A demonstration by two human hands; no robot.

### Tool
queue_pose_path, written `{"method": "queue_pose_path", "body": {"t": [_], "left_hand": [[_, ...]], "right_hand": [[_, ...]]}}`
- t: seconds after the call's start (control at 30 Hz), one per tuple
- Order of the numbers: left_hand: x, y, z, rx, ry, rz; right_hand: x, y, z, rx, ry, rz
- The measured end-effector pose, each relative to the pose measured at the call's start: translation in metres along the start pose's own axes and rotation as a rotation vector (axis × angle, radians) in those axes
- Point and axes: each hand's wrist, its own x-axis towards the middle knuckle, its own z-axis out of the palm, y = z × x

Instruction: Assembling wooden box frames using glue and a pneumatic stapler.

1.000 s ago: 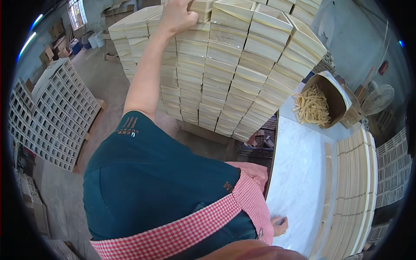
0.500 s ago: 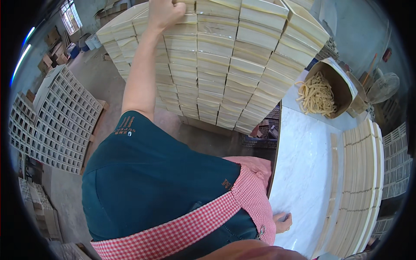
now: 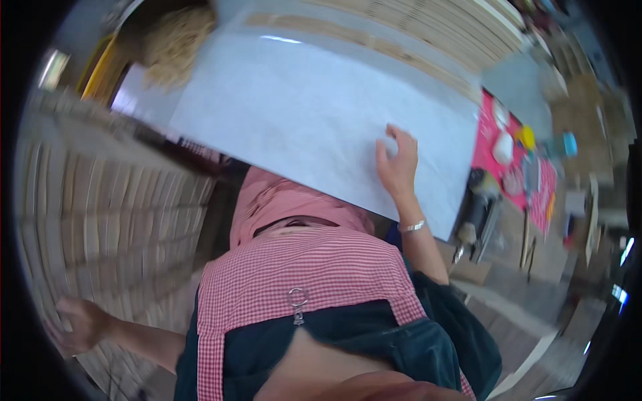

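Observation:
My right hand (image 3: pixel 398 164) is over the white tabletop (image 3: pixel 281 113), with thumb and fingers apart and nothing between them. A silvery bracelet (image 3: pixel 412 226) circles that wrist. Off to the lower left, my left hand (image 3: pixel 79 326) is beside the tall stack of pale wooden boxes (image 3: pixel 114 207). Motion blurs its fingers, so I cannot make out whether it touches the stack or holds anything.
Long pale wooden strips (image 3: pixel 414 27) lie along the table's far side. A carton of tan bands (image 3: pixel 175 50) stands at the far left. To the right, a pink cloth (image 3: pixel 489 144) bears small bottles, beside a dark cylindrical tool (image 3: pixel 476 210).
My view has swung right, from the stack to the table. My left hand has come down from the stack's top to its side. More of my right hand shows, over the tabletop.

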Motion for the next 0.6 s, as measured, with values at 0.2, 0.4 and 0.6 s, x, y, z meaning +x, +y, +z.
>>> {"method": "queue_pose_path", "body": {"t": [0.2, 0.4, 0.6], "left_hand": [[-0.01, 0.282, 0.012, -1.122, -0.525, -0.082], [-0.009, 0.373, -0.012, -1.58, -0.812, -0.151], [-0.01, 0.42, 0.007, -1.676, -0.855, 0.046]], "right_hand": [[0.088, 0.144, -0.08, -0.18, 0.31, 0.373], [0.163, 0.24, -0.086, -0.679, -0.022, 0.07], [0.212, 0.223, -0.072, -0.976, -0.393, 0.007]]}}
